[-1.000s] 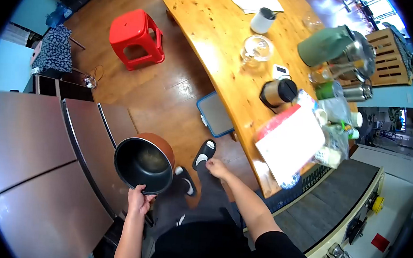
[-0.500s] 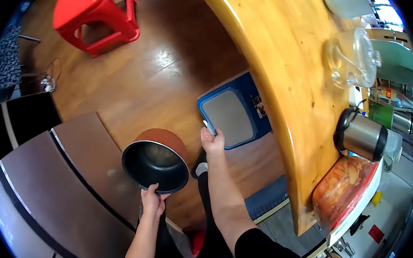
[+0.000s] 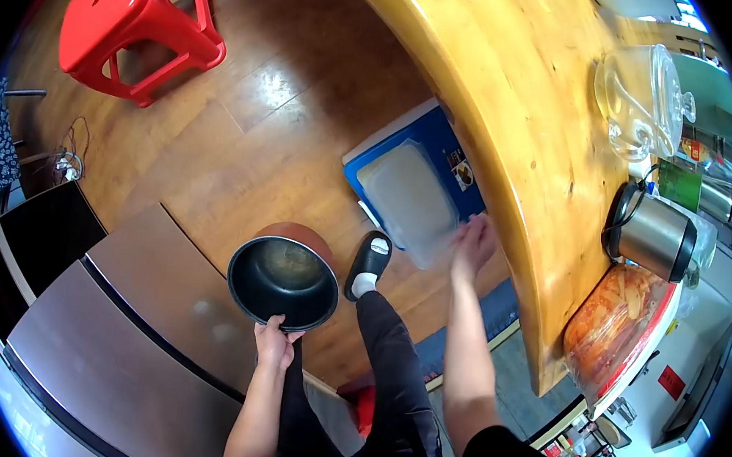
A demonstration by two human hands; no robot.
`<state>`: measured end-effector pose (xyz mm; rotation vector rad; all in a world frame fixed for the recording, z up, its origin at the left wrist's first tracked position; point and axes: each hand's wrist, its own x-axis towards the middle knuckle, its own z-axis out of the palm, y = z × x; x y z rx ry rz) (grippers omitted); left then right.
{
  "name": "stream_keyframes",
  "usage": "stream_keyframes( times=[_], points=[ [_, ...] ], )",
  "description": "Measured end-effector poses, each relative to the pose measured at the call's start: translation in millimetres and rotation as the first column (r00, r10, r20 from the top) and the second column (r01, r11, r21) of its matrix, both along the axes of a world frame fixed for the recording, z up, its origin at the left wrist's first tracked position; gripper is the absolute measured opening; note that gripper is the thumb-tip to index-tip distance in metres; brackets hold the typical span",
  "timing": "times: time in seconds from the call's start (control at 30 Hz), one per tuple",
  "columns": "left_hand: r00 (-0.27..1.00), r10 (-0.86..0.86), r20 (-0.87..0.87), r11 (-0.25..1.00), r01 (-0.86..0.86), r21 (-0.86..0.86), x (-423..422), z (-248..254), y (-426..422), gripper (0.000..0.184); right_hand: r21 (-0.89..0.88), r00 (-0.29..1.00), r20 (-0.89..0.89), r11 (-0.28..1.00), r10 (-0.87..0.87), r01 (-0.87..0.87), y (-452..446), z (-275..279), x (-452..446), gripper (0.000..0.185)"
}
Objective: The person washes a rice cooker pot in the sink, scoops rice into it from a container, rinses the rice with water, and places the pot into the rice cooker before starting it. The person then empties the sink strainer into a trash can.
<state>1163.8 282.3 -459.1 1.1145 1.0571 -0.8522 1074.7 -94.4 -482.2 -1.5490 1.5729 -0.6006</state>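
Note:
My left hand (image 3: pixel 274 343) grips the near rim of a round cooking pot (image 3: pixel 284 282), thumb over the edge. The pot is reddish-brown outside and dark inside, tilted so its interior faces me. Low by the floor, a blue storage box (image 3: pixel 406 138) with a translucent lid (image 3: pixel 407 193) sits beside the wooden counter. My right hand (image 3: pixel 472 246) is at the lid's lower right corner, smeared by motion. Whether its fingers hold the lid edge is unclear. A white latch (image 3: pixel 369 214) sticks out on the box's left side.
A wooden counter (image 3: pixel 507 153) curves along the right, bearing a glass jar (image 3: pixel 642 103), a steel kettle (image 3: pixel 654 236) and wrapped food (image 3: pixel 618 327). A red stool (image 3: pixel 134 30) stands upper left. A brownish-grey cabinet (image 3: pixel 139 323) with dark seams is lower left. My slippered foot (image 3: pixel 369 263) is beside the box.
My right hand has moved right, from the latch on the box's left side to the lid's lower right corner. The lid now looks shifted and blurred there. The pot stays in my left hand.

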Motion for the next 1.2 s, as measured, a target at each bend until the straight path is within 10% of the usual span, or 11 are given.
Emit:
stream_keyframes(
  times=[0.13,0.2,0.27,0.4,0.47,0.6,0.73,0.83,0.9,1.0,1.2],
  points=[
    [1.000,0.012,0.003,1.000,-0.012,0.001,2,-9,-10,0.033,-0.164,0.932,-0.187,0.926,0.309,-0.340,37,36,22,0.018],
    [0.999,0.051,-0.002,0.998,-0.051,0.027,1,-7,-24,0.033,0.188,0.913,-0.048,0.901,0.405,-0.390,94,41,26,0.029],
    [0.999,0.033,-0.032,0.999,-0.033,0.013,-2,-6,-28,0.033,0.778,1.000,0.017,0.628,0.011,-0.020,121,-23,13,0.020],
    [1.000,-0.025,0.002,0.999,0.025,0.046,0,-10,-26,0.032,0.972,0.576,0.007,0.141,-0.817,0.189,96,-132,33,0.033],
    [0.999,-0.054,0.005,0.995,0.053,0.079,4,-13,-23,0.029,0.983,0.230,0.106,0.137,-0.967,0.123,82,-135,51,0.036],
    [0.996,-0.084,-0.014,0.988,0.086,0.125,6,-15,-19,0.027,0.980,0.302,-0.043,0.018,-0.952,0.198,81,-90,36,0.040],
    [0.997,-0.070,0.013,0.992,0.069,0.103,3,-20,-19,0.026,0.783,0.774,0.065,0.513,-0.630,0.352,89,28,29,0.034],
    [0.999,-0.051,-0.016,0.992,0.053,0.115,-2,-35,-19,0.025,0.069,0.984,0.065,0.984,-0.168,0.164,44,17,19,0.027],
    [0.998,-0.062,-0.012,0.993,0.063,0.105,-1,-39,-27,0.024,-0.247,0.998,-0.052,0.967,0.044,-0.056,-14,-18,-8,0.024],
    [0.997,-0.074,-0.017,0.992,0.075,0.106,1,-45,-31,0.025,0.270,0.926,0.297,0.951,-0.232,0.151,-52,18,24,0.021],
    [0.997,-0.072,-0.029,0.995,0.074,0.072,-4,-72,-37,0.027,-0.198,0.955,-0.239,0.954,0.175,-0.225,-34,-1,11,0.019]
  ],
)
